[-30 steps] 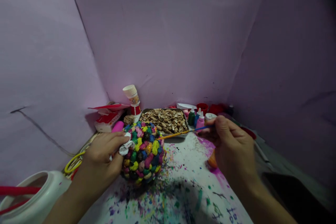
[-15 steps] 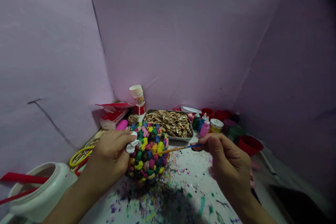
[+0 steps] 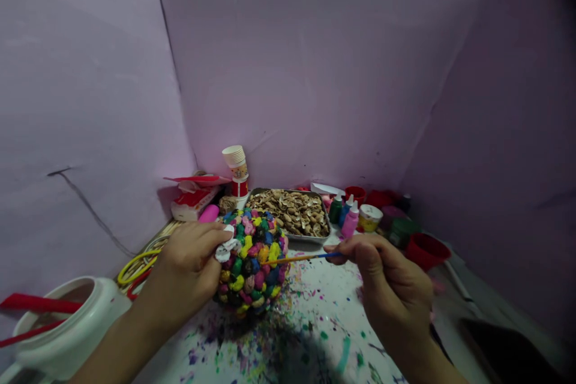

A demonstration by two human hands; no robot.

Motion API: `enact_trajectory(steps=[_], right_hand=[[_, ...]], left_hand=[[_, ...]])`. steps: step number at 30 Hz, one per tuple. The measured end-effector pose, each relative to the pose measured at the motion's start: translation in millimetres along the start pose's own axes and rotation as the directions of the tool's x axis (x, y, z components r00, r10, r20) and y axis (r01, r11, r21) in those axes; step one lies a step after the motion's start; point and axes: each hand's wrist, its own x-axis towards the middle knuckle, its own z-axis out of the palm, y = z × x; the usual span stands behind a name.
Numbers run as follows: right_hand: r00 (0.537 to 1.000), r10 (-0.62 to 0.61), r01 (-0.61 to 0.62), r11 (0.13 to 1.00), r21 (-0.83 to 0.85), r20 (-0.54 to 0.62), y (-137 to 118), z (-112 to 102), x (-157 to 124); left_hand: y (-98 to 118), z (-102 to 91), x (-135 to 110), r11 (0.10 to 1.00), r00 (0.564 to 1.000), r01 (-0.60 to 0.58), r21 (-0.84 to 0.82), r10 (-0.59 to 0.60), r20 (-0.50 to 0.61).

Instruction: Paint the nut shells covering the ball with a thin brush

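A round object covered in painted peanut shells [image 3: 254, 264], in yellow, pink, green, blue and black, stands on the paint-splattered white table [image 3: 324, 324]. My left hand [image 3: 191, 264] grips its left side, with a crumpled white tissue [image 3: 228, 245] pinched between fingers and shells. In my right hand [image 3: 382, 276] a thin paintbrush [image 3: 306, 257] is pinched by its blue end. The brush's tip touches the front of the shell-covered object, beside an orange shell. My left fingertips are partly hidden by the tissue.
Behind stands a metal tray of peanut shells [image 3: 292, 211]. Paint bottles [image 3: 350, 220], a white jar [image 3: 369, 217] and red cups [image 3: 427, 251] are at right. Stacked paper cups [image 3: 235, 162], a tissue pack [image 3: 193, 203] and a white pot [image 3: 72, 324] are at left.
My right hand has dropped slightly, and the brush lies more level. Its tip has shifted a little left on the shells. My left hand keeps its hold.
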Motion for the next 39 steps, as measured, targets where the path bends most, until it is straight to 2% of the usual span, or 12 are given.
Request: enact_trajectory(steps=[8, 13, 19, 28, 34, 39], right_hand=[[0.998, -0.057, 0.057, 0.998, -0.026, 0.014, -0.8, -1.3, 1.3], [0.997, -0.053, 0.054, 0.999, 0.006, -0.056, 0.0, -0.1, 1.7], [0.997, -0.081, 0.081, 0.996, 0.022, -0.003, -1.0, 1.3, 1.5], [0.998, -0.049, 0.05, 0.999, 0.018, -0.04, 1.8, 2.9, 2.1], [0.989, -0.142, 0.142, 0.99, -0.014, -0.041, 1.3, 5.7, 2.5], [0.988, -0.15, 0.15, 0.989, -0.013, -0.023, -3.9, 4.7, 1.9]], left_hand=[[-3.5, 0.6, -2.5, 1.0, 1.0, 0.003, 0.015, -0.003, -0.014], [-5.9, 0.1, -2.7, 0.999, 1.0, -0.027, 0.032, 0.028, -0.007], [-8.0, -0.7, -2.2, 0.998, 0.999, -0.046, 0.044, 0.046, 0.006], [-7.9, -1.5, -1.9, 0.997, 0.998, -0.064, 0.031, 0.064, -0.015], [-8.1, -1.3, -1.4, 0.997, 0.998, -0.062, 0.049, 0.062, -0.001], [-6.4, -3.1, 2.5, 0.992, 0.994, -0.103, 0.069, 0.105, -0.016]])
